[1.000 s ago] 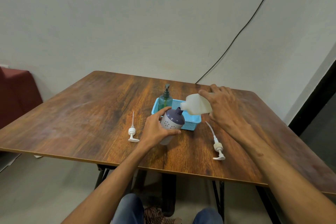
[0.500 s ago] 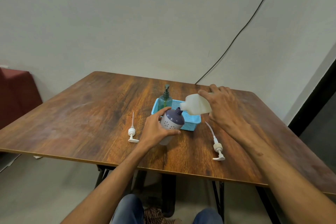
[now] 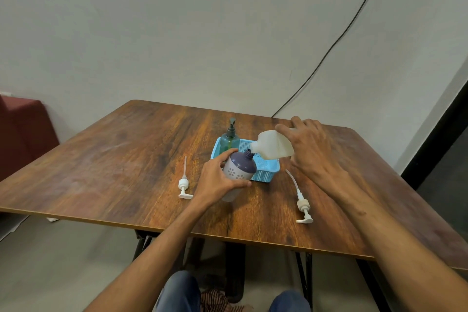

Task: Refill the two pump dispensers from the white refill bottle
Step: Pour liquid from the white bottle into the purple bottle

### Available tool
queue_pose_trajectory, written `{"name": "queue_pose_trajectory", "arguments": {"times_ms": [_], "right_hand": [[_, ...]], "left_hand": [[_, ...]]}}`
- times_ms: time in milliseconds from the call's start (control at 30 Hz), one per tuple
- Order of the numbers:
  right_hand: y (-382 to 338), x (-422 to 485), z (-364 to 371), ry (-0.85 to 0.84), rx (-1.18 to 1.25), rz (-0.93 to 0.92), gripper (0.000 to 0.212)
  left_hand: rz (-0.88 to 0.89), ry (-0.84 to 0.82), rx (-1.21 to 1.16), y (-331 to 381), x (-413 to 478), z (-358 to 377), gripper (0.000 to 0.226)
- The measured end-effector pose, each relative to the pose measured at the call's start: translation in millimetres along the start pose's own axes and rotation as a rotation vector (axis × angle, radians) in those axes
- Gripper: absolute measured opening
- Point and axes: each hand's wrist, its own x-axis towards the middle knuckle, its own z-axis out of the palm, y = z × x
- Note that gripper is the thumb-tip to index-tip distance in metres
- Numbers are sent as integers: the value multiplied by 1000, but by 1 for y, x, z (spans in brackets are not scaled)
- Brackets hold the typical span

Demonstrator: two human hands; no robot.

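My left hand (image 3: 217,180) grips a white dispenser bottle with a purple shoulder and flower print (image 3: 239,171), tilted toward the right, its neck open. My right hand (image 3: 309,149) holds the white refill bottle (image 3: 272,145) tipped on its side, its mouth touching the dispenser's neck. A green pump dispenser (image 3: 230,140) with a dark pump stands in the blue basket (image 3: 266,172). Two loose white pump heads lie on the wooden table (image 3: 114,167): one (image 3: 183,183) left of my left hand, one (image 3: 302,204) below my right hand.
The blue basket sits just behind both bottles. A black cable (image 3: 336,43) runs down the wall to the table's far edge. A dark red seat (image 3: 22,134) stands at the left. My knees (image 3: 177,291) show under the near edge.
Both hands and bottles hold nearly the same pose; the refill bottle stays tipped at the dispenser's neck.
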Motion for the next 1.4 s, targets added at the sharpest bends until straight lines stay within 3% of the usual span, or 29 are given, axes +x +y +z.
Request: {"name": "queue_pose_trajectory", "arguments": {"times_ms": [1400], "right_hand": [[1,-2,-5,5,-10,-12,68]], "left_hand": [[-5,4,19,3,0,2,94]]}}
